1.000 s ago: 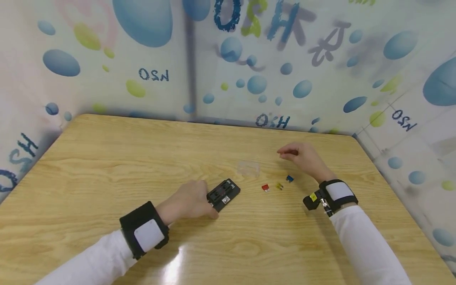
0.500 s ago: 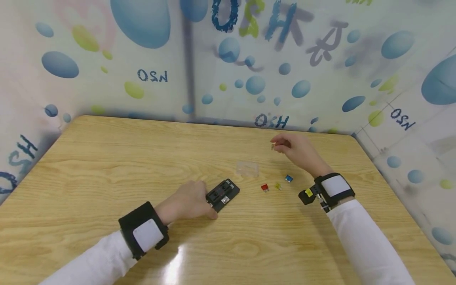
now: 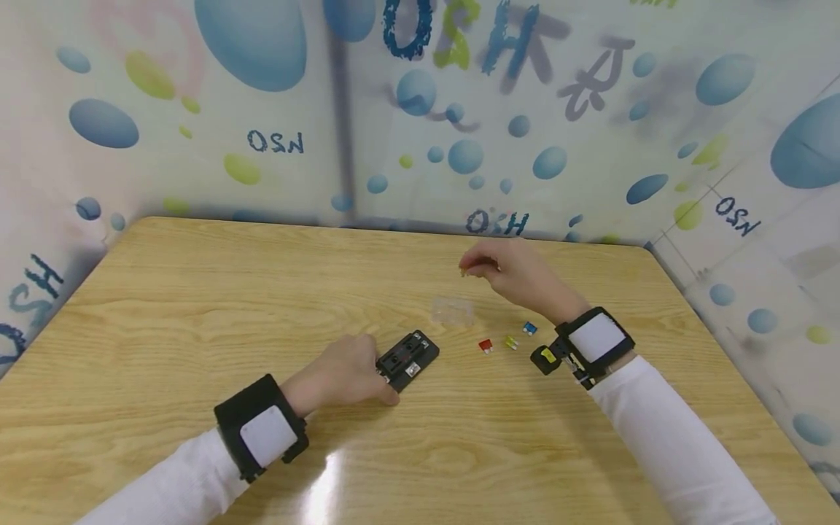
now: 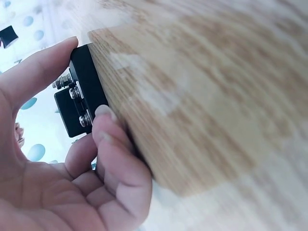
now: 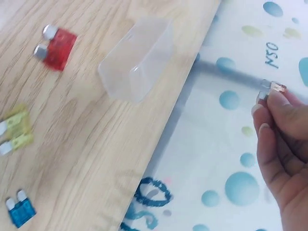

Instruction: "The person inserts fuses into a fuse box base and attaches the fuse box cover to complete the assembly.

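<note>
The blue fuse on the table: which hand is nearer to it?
Right. The right hand hovers beyond the blue fuse, pinching another fuse; the left hand is farther away, leftward, gripping the black block.

we take this for a small screened-in booth: sheeting (image 3: pixel 197 171) printed with blue and green bubbles (image 3: pixel 103 122) and lettering (image 3: pixel 275 141) stands close round a wood-grain table (image 3: pixel 197 292). whether home, office or lab, we cannot tell.

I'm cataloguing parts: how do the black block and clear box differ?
The black block is opaque; the clear box is see-through.
The left hand grips the black block; the clear box sits untouched.
The black block bears metal screws; the clear box, none.
Both rest on the table.
</note>
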Action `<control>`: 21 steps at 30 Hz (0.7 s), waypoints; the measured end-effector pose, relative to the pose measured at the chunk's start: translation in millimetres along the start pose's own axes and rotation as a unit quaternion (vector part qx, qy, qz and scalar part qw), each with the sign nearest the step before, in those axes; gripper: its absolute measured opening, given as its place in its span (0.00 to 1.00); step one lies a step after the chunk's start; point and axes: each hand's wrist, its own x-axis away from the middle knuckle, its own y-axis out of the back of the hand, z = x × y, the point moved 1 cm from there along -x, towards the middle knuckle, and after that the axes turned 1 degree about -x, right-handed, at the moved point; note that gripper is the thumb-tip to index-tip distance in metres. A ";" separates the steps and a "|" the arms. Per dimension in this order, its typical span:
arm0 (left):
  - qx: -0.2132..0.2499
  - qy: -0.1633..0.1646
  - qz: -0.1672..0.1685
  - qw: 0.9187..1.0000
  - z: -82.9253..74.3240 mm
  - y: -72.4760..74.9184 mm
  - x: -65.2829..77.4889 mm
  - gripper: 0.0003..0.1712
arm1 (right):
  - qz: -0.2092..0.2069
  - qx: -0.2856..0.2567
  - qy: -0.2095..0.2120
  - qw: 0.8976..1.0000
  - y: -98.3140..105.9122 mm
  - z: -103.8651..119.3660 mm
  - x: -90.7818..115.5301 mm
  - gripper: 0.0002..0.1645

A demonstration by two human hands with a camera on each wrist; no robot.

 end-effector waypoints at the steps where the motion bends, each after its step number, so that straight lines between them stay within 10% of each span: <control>1: 0.001 0.000 0.001 1.000 0.1 -0.1 0.1 0.27 | -0.002 0.004 0.011 1.000 -0.4 2.9 -1.2 0.08; 21: 0.007 -0.006 0.008 1.000 2.2 2.0 -1.2 0.25 | 0.000 0.037 0.182 0.983 -21.3 51.4 -15.2 0.06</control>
